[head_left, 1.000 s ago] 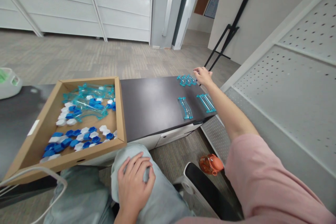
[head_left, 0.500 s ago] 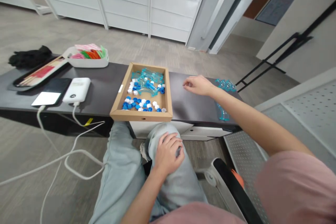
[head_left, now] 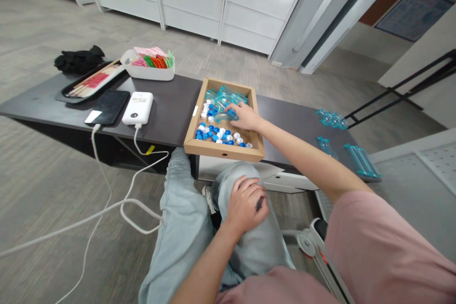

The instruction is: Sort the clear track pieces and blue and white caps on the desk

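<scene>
Inside the cardboard box (head_left: 224,150), my right hand (head_left: 244,116) reaches over a curved clear-blue plastic tube (head_left: 223,116). Its thumb and forefinger are apart, around the tube's blue end, and I cannot see a firm grip. More clear-blue plastic pieces (head_left: 230,93) are heaped at the back of the box. White and blue hexagonal pieces (head_left: 221,134) lie loose at its left and front. My left hand (head_left: 246,202) rests on my knee with its fingers spread loosely. A small dark patch shows beside the thumb, too unclear to name.
Right of the box stand clear-blue bulb-shaped pieces (head_left: 332,118), a single blue piece (head_left: 326,146) and several straight blue tubes (head_left: 361,160). Leftward are a white power bank (head_left: 138,108), a dark phone (head_left: 111,107), a tray of sticks (head_left: 93,81) and a white basket (head_left: 149,73). White cables hang down.
My right hand has moved left from above the tabletop into the box, onto the clear-blue pieces. My left hand stays on the knee. The view has turned to the right.
</scene>
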`<action>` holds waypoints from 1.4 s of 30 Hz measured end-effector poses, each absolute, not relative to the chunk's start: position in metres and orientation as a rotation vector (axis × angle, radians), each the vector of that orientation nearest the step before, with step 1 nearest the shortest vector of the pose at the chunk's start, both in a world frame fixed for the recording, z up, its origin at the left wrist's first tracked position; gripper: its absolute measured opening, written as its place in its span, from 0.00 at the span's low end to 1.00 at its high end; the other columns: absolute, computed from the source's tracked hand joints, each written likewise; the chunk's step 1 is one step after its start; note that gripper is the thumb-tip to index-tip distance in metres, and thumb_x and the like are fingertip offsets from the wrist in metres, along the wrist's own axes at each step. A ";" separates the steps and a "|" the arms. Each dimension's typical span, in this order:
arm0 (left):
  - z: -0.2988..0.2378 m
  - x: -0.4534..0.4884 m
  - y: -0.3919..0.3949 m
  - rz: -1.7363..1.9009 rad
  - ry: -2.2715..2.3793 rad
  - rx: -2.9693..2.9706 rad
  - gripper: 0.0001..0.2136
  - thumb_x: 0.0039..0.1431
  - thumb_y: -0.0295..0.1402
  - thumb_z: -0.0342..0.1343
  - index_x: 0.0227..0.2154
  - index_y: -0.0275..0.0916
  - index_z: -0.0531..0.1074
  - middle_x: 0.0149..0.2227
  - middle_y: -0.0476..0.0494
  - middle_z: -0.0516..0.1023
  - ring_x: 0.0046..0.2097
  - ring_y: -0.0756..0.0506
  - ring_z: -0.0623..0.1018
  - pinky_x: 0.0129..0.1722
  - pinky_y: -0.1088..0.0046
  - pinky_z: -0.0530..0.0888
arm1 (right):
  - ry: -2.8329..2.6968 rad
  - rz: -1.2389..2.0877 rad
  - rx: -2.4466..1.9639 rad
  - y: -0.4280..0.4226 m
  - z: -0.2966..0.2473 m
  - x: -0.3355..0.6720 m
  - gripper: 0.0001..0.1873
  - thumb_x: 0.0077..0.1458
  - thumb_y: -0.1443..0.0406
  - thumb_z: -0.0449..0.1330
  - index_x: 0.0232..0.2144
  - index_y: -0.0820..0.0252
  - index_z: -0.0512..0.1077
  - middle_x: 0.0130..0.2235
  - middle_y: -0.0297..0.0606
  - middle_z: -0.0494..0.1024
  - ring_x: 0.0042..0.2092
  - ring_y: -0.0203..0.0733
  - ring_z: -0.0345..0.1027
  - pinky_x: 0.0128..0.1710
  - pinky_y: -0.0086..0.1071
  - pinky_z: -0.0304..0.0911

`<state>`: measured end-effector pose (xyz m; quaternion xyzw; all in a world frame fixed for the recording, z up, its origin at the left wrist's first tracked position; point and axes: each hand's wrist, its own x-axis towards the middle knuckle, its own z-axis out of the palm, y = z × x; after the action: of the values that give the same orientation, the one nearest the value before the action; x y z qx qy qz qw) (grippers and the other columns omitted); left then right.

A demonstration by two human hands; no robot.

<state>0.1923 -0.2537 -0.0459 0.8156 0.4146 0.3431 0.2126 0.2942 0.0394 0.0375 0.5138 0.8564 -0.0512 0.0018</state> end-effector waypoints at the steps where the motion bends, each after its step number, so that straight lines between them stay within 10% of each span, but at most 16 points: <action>1: -0.051 0.192 -0.253 0.951 1.155 2.278 0.22 0.83 0.29 0.39 0.45 0.43 0.81 0.54 0.55 0.90 0.69 0.47 0.82 0.76 0.51 0.67 | 2.694 -0.193 1.626 0.041 0.036 0.296 0.35 0.66 0.63 0.68 0.73 0.48 0.72 0.61 0.48 0.77 0.63 0.62 0.76 0.67 0.51 0.72; 11: -0.089 0.184 -0.253 1.227 1.232 2.004 0.11 0.68 0.28 0.61 0.39 0.54 0.84 0.49 0.53 0.92 0.63 0.37 0.86 0.76 0.44 0.71 | 3.055 -0.537 1.699 0.052 0.019 0.291 0.20 0.75 0.64 0.60 0.65 0.51 0.76 0.52 0.45 0.80 0.57 0.55 0.77 0.64 0.51 0.73; 23: -0.091 0.193 -0.253 1.181 1.342 2.095 0.14 0.64 0.26 0.62 0.39 0.58 0.83 0.50 0.55 0.91 0.63 0.36 0.85 0.76 0.43 0.70 | 2.807 -2.221 2.166 0.010 0.036 0.359 0.24 0.64 0.51 0.69 0.59 0.45 0.74 0.44 0.36 0.86 0.39 0.44 0.77 0.40 0.38 0.74; 42: -0.069 0.194 -0.256 1.080 1.392 2.195 0.14 0.69 0.26 0.56 0.39 0.56 0.82 0.51 0.53 0.92 0.64 0.34 0.86 0.74 0.37 0.73 | 2.593 -2.183 2.375 -0.078 0.023 0.450 0.28 0.56 0.53 0.72 0.58 0.50 0.82 0.40 0.38 0.91 0.39 0.45 0.79 0.40 0.38 0.71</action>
<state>0.1940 -0.2563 -0.0689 0.7693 0.4880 0.3787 0.1629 0.4497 -0.0778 0.0230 0.5040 0.5502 -0.4634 -0.4780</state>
